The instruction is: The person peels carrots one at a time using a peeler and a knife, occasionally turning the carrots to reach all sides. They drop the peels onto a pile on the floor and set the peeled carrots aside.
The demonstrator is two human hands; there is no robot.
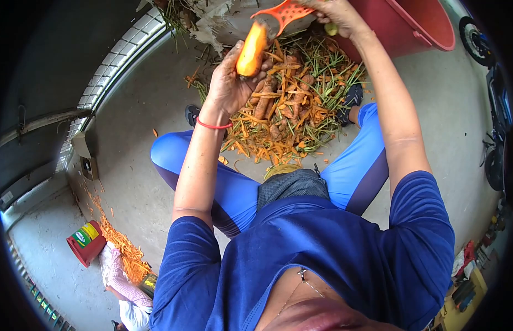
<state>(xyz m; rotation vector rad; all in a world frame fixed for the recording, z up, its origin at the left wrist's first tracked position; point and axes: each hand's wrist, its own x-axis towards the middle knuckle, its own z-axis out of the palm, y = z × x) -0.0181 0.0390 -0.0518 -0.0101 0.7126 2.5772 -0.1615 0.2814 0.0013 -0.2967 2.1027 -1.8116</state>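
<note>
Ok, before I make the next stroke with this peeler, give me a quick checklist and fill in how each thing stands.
1. Carrot held: ok. The left hand grips the carrot, its upper end free.
2. Peeler held: ok. The right hand has the orange peeler.
3. Left fingers clear of the peeler: ok as far as this view shows; they sit lower on the carrot.
4. Skin fully off: cannot tell. The side in view is bright orange, but the far side is hidden.
5. Unpeeled roots apart from the peelings: not ok. They lie mixed together on the heap.
</note>
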